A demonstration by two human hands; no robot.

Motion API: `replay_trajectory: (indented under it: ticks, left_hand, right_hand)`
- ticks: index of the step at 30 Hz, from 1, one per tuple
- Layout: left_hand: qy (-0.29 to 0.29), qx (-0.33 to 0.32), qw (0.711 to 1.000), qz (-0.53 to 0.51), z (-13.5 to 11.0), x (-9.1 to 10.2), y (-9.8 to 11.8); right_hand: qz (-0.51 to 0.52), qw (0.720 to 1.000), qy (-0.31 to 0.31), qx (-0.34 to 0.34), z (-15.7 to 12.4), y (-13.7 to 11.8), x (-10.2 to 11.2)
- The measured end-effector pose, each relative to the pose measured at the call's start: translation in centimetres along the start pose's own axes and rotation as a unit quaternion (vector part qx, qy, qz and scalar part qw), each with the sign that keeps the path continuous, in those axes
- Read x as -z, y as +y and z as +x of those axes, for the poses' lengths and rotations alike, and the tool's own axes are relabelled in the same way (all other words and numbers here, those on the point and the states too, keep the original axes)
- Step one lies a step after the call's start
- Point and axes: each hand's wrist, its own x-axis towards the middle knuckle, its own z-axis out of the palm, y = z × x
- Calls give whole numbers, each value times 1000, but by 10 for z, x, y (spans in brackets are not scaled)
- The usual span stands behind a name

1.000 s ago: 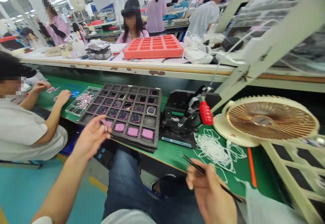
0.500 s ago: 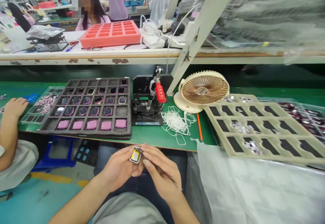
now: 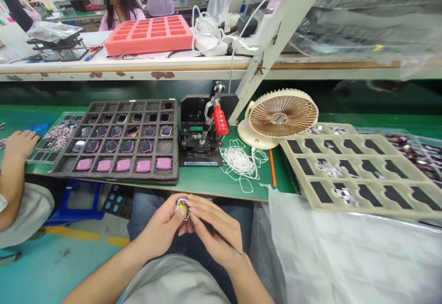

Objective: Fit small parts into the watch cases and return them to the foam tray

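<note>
- Head view, looking down at both hands, held together above the person's lap.
- The left hand (image 3: 160, 230) has a clenched grip on a small yellow-and-silver part (image 3: 183, 209), pinched in its fingertips.
- The right hand (image 3: 216, 232) has a clenched grip on black tweezers (image 3: 221, 236), whose far end is hidden by the fingers beside the part.
- Ahead, on the green tabletop (image 3: 203, 186), lies a dark foam tray (image 3: 113, 177) with dark pieces in its cells and a bottom row of pink pieces.
- To its right stand a hand press with a red handle (image 3: 220, 121) and a cream fan (image 3: 283, 113), with white cord loops (image 3: 238, 161) in front.
- Farther right lies a beige tray (image 3: 348, 175), above a clear plastic sheet (image 3: 328, 253).
- At the far left, a co-worker's hand (image 3: 20, 145) rests by a small clear tray (image 3: 43, 157).
</note>
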Motion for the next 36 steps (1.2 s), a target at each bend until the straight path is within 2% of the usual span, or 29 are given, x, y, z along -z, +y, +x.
replay_trajectory:
  ticks: [7, 11, 17, 25, 27, 29, 32, 34, 36]
  left_hand:
    - [2, 5, 998, 57, -4, 2, -3]
    - [5, 8, 999, 46, -3, 1, -2]
    - [-18, 50, 993, -105, -1, -3, 1]
    - [-12, 89, 965, -247, 2, 1, 6]
    - [-9, 97, 958, -270, 5, 1, 7]
    - [-8, 97, 952, -291, 8, 2, 6]
    - [-11, 94, 949, -302, 12, 2, 1]
    - [-18, 100, 949, -300, 15, 1, -4]
    - [-21, 105, 950, -295, 16, 0, -9]
  right_hand:
    - [7, 1000, -7, 14, -3, 3, 1]
    - [1, 999, -33, 26, -9, 7, 1]
    - [-6, 999, 12, 45, -18, 13, -4]
    - [54, 992, 111, -25, -35, 18, -13]
    - [54, 982, 176, -51, -34, 16, -10]
    - [-2, 959, 265, -100, -26, 17, 1]
    - [-127, 889, 404, -173, 1, 30, 31]
    - [-193, 861, 424, -206, 20, 44, 56]
    - [-237, 854, 395, -241, 32, 57, 75]
